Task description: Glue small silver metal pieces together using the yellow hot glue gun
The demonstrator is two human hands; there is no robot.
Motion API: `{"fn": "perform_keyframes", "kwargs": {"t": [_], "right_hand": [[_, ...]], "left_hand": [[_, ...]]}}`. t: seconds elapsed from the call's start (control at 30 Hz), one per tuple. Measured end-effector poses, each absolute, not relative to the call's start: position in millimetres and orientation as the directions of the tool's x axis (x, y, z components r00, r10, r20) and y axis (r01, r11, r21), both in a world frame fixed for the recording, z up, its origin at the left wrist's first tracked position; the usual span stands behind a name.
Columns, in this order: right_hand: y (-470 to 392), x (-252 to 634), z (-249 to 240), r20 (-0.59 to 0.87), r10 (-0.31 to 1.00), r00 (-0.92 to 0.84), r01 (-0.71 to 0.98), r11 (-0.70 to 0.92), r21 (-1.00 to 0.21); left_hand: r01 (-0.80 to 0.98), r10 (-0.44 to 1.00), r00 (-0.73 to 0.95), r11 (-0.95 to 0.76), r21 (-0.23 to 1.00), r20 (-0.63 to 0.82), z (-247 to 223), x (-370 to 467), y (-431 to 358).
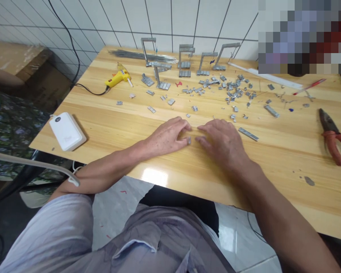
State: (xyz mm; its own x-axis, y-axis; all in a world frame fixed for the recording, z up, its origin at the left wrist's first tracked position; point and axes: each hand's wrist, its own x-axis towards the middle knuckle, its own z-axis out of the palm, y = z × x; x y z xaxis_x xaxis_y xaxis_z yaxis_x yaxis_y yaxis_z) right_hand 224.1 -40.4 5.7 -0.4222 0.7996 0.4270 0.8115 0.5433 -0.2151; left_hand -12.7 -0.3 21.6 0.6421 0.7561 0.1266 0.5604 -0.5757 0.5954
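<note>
My left hand (pixel 170 133) rests low over the table, its curled fingers and thumb apart. At the tip of its thumb is a small grey metal piece (pixel 189 140); whether it is gripped or only touched is unclear. Facing it from the right, my right hand (pixel 226 142) has thumb and forefinger apart, with nothing visible between them and some blur. Just right of that hand lies a flat metal strip (pixel 248 134). Beyond both hands are scattered small folded metal pieces (pixel 235 89) and a metal frame on a segmented foot (pixel 158 77).
More upright metal frames (pixel 184 57) stand along the tiled wall, near thin metal rods (pixel 130 56). A yellow glue gun (pixel 118 79) and a white power bank (pixel 67 131) lie left. Red-handled pliers (pixel 333 138) and a red pen (pixel 309 87) lie right.
</note>
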Motion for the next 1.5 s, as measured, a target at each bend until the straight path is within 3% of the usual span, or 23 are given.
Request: {"fn": "perform_keyframes", "kwargs": {"t": [0.23,0.4,0.6,0.8,1.1,1.5], "right_hand": [[-32.7,246.7,5.1,0.305,0.878,-0.369,0.837,0.456,-0.301],[-34.2,240.8,7.2,0.272,0.88,-0.389,0.837,0.461,-0.294],[-39.2,234.3,13.7,0.237,0.873,-0.427,0.784,0.488,-0.383],[-50.9,222.0,16.3,0.146,0.868,-0.474,0.824,0.496,-0.274],[-62.4,228.2,0.4,0.237,0.872,-0.428,0.747,0.489,-0.451],[-66.3,232.3,-6.2,0.31,0.851,-0.424,0.727,0.524,-0.443]], "left_hand": [[0.7,0.785,0.614,-0.587,0.407,0.077,20.2,-4.6,-9.6],[0.641,0.745,0.659,-0.631,0.438,0.108,15.6,-6.4,-8.7],[0.498,0.629,0.766,-0.71,0.498,0.132,13.3,-10.3,-7.1],[0.514,0.637,0.759,-0.712,0.479,0.133,13.5,-8.2,-9.3],[0.475,0.622,0.764,-0.72,0.506,0.169,11.9,-4.9,-11.4],[0.488,0.622,0.773,-0.708,0.511,0.125,14.8,-2.9,-14.6]]}}
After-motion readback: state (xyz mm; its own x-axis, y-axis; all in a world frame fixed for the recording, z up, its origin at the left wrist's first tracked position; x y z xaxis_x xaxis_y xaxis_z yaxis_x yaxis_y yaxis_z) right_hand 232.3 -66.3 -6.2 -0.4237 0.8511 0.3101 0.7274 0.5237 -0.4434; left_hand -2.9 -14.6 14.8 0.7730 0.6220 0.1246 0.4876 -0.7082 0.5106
